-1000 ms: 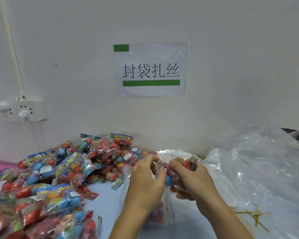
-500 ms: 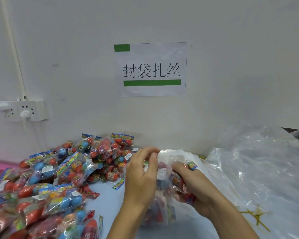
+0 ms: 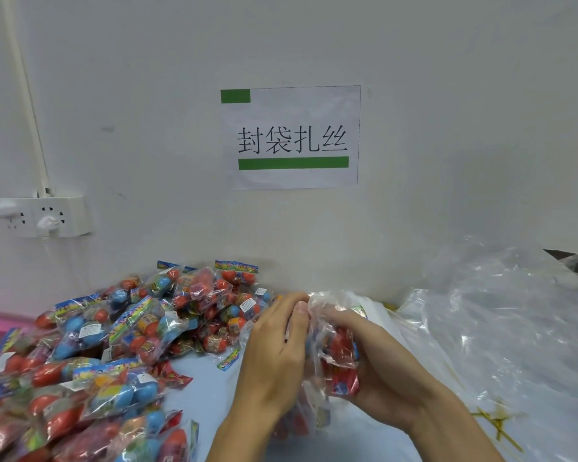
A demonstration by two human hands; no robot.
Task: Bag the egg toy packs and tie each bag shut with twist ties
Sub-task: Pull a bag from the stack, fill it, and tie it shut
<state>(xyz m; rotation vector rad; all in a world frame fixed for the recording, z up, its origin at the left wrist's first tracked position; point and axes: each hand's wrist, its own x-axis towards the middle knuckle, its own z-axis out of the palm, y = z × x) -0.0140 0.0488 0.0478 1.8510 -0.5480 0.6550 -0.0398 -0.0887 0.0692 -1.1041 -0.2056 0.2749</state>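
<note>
We see even, soft light on the white wall (image 3: 447, 95), with faint shadow right of the paper sign (image 3: 291, 136). Glare streaks the clear plastic sheeting (image 3: 501, 328); egg toy packs (image 3: 80, 378) blur lower left; wide-angle bending warps the edges.

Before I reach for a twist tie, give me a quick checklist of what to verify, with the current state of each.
1. Clear bag held by both hands: ok, left hand pinches its top, right hand cups it from the side.
2. Egg toy packs inside the bag: ok, red ones show through.
3. Neck gathered tight: cannot tell, the plastic is crumpled and blurred.
4. Twist ties within reach: ok, yellow ones lie under plastic sheeting to the right.
5. A free hand: not ok, both are busy.
</note>
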